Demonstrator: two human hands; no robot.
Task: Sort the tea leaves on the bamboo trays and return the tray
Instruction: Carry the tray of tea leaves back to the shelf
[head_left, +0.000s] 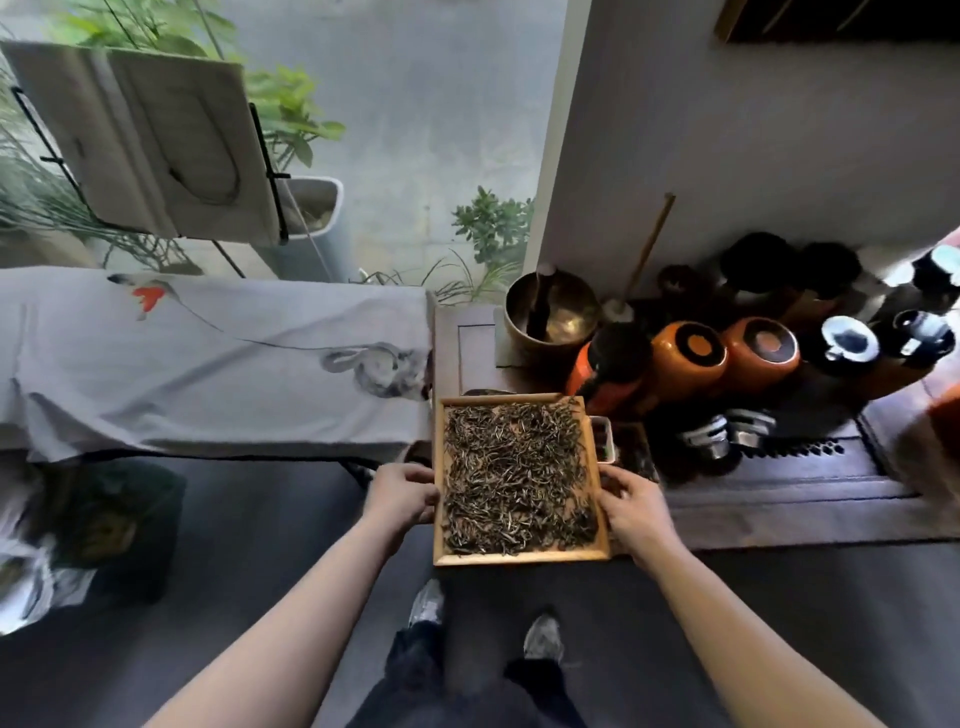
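Note:
A rectangular bamboo tray (519, 557) is held level in front of me, above the dark floor and the edge of a low wooden table. Dark dried tea leaves (514, 473) cover almost its whole bottom. My left hand (402, 493) grips the tray's left rim, fingers curled on the edge. My right hand (631, 501) grips the right rim in the same way. The tray's far end reaches over the table corner.
A dark wooden tea table (779, 499) at right carries orange jars (688, 356), a brass bowl (550, 314), cups and a small white dish (605, 439). A cloth-covered bench (208, 364) lies at left. My feet (483, 623) stand on the dark floor below the tray.

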